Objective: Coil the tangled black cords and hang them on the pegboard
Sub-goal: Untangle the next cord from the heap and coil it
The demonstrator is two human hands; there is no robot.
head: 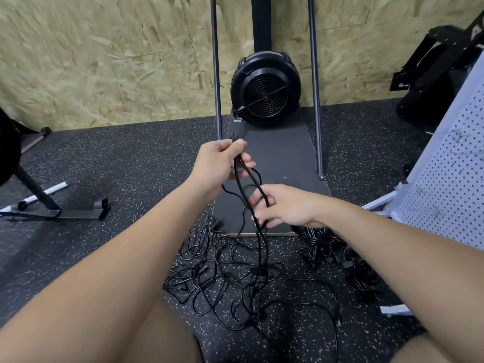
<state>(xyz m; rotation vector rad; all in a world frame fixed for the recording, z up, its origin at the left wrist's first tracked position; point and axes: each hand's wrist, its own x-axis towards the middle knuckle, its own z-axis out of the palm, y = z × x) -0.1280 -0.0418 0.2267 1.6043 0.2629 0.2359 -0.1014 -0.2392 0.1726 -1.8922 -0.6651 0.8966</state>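
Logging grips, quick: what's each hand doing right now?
Left hand: holds the black cord near its top.
Right hand: fingers curled around the same cord lower down.

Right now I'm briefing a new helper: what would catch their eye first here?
Two bare hands at centre: the left hand grips black cord strands, the right hand pinches them lower down. Below, a tangled heap of black cords sprawls on the speckled rubber floor; a white pegboard leans at right.
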